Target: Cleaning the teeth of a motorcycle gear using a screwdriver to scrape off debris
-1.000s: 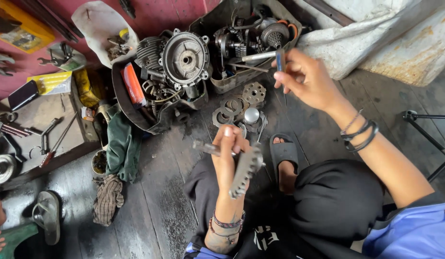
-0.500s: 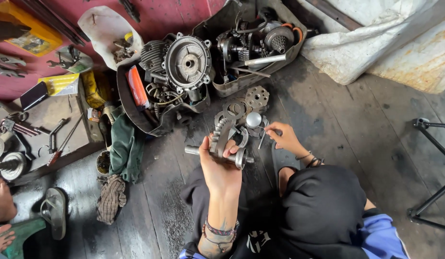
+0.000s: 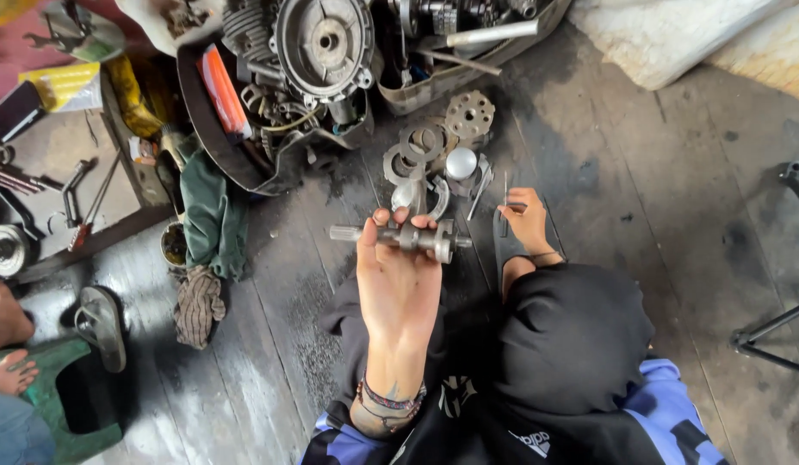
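Head view: the left hand (image 3: 398, 280) is raised palm-up near the picture's centre, its fingers curled over a grey steel shaft (image 3: 399, 235) that lies crosswise on the fingertips, one stepped end pointing to nine o'clock and a wider collar at the three o'clock end. The right hand (image 3: 527, 220), at about two o'clock from the left, rests low by the person's knee with thumb and fingers pinched on a thin metal pin (image 3: 505, 191) that stands nearly upright just above the floor.

At twelve o'clock from the shaft, loose parts lie spread on the dark wooden floor (image 3: 641, 172): flat ring plates (image 3: 417, 148), a drilled round disc (image 3: 469, 114) and a small shiny cap (image 3: 461, 162). Beyond them, at eleven o'clock, an engine block (image 3: 318, 52) with a round open cover sits in a black tray (image 3: 236, 164). A green rag (image 3: 212, 215) lies at nine o'clock.

Judging from this spread, the strip-down looks well advanced: the shaft is out and in hand, several pieces are laid aside, while the engine block remains partly assembled in its tray.
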